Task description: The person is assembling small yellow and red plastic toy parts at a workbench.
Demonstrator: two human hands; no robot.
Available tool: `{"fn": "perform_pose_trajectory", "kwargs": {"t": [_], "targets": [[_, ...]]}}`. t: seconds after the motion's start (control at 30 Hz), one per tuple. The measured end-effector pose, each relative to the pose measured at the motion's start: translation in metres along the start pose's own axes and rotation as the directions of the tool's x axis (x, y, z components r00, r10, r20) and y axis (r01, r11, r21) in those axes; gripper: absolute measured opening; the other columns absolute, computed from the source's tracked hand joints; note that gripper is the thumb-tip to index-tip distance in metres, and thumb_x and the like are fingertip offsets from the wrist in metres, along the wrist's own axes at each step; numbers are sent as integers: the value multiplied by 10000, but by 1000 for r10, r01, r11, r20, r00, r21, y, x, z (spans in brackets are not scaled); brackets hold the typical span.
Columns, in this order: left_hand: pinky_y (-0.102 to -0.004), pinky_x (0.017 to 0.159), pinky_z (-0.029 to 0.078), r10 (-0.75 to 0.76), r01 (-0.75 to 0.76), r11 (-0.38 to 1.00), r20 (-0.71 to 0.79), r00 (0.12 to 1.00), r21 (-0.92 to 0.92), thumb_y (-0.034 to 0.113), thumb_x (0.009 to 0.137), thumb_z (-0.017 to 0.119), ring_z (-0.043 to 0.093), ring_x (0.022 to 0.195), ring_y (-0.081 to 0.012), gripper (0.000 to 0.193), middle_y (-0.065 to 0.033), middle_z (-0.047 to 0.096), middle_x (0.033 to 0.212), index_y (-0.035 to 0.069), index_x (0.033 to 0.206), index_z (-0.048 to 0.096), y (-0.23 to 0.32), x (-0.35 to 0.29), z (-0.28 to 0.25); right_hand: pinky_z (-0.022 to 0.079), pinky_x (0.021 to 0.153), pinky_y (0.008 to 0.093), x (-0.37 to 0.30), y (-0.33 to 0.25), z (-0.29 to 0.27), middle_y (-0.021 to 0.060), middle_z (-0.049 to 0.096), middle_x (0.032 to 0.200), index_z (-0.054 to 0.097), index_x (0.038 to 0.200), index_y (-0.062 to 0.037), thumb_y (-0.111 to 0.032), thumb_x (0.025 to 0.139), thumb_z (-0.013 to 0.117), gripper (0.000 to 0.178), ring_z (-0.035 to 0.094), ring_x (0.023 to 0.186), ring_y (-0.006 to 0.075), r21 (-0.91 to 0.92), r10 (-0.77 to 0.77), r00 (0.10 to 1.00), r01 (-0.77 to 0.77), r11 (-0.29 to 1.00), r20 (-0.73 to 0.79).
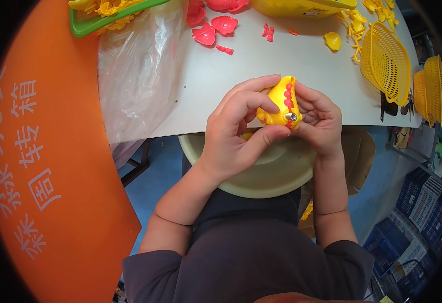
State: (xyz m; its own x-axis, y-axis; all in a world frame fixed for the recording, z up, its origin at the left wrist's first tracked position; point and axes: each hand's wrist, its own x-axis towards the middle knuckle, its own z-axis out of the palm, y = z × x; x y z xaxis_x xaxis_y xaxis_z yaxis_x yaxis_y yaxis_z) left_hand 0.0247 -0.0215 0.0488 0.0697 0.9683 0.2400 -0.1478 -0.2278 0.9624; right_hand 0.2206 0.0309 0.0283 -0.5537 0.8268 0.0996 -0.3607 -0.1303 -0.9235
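Note:
Both of my hands hold a small yellow plastic toy part (277,101) just above the table's front edge. It has a row of red rounded pieces (288,96) along one side and a short metal cylinder (291,116) sticking out near its lower end. My left hand (227,123) is closed round the left side, with its thumb below and fingers over the top. My right hand (323,118) grips the right side, its fingers partly hidden behind the toy part. Beneath my hands, a cream basin (266,188) rests at my lap.
On the white table (221,86) lie red plastic shells (225,25), small red pieces (268,33) and a yellow shell piece (333,41). A yellow mesh basket (385,63) tilts at the right edge. A clear plastic bag (140,76) and a large orange box (74,151) are at left.

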Motion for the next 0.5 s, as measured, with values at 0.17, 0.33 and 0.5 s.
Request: {"fn": "perform_pose_trajectory", "kwargs": {"t": [0.17,0.33,0.5], "targets": [[-261,791,530,47,-32,987,-93,995,159,47,751,834,648,1006,-180,373,-212,604,1294,34,1040,598,3,-1,1,526,1023,390,1,1,-2,256,492,1416,400,1419,115,162,809,682,673,537,1285,314,31,15,999,-16,999,45],[-348,917,522,92,-76,961,-52,994,267,62,807,784,613,1173,-341,399,-238,593,1315,32,1150,583,0,3,2,533,1003,378,1,4,0,241,562,1350,460,1387,109,136,802,713,638,598,1213,296,-74,-36,999,39,996,40],[-383,1016,474,142,-152,918,56,988,367,105,887,720,500,1323,-403,427,-283,497,1412,27,1267,541,4,4,5,534,979,350,7,11,11,212,638,1261,507,1361,95,91,780,767,637,664,1104,253,-427,-358,933,328,843,10]]}}
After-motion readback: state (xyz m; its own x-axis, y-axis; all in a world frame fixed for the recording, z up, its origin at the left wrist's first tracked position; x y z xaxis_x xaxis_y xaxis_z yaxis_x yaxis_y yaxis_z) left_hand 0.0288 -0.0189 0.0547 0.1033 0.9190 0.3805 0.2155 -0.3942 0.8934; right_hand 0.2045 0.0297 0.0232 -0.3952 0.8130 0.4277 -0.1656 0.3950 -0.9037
